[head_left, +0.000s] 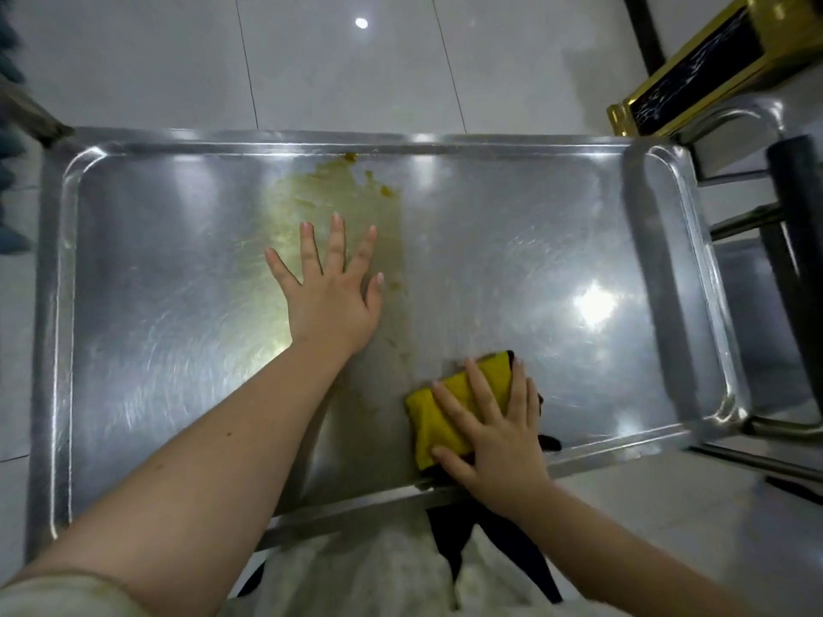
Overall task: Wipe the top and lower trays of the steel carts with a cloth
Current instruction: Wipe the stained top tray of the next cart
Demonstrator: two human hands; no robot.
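Fingers [483, 389] of right hand [499, 447] straight, pressed flat on yellow cloth [445, 420], nothing gripped. Cloth sits on top tray [285, 142] at near rim, right of centre. Left hand [332, 300] flat on tray middle, fingers spread, holding nothing, bracing by the look of it. Step: wiping top tray. Yellowish smear [338, 202] with orange bits runs from far rim toward middle, partly under left fingertips, not cleaned yet. Next move likely needs left hand lifted clear, then cloth pushed far-left through smear with firm pressure. Lower tray not in view, status unknown.
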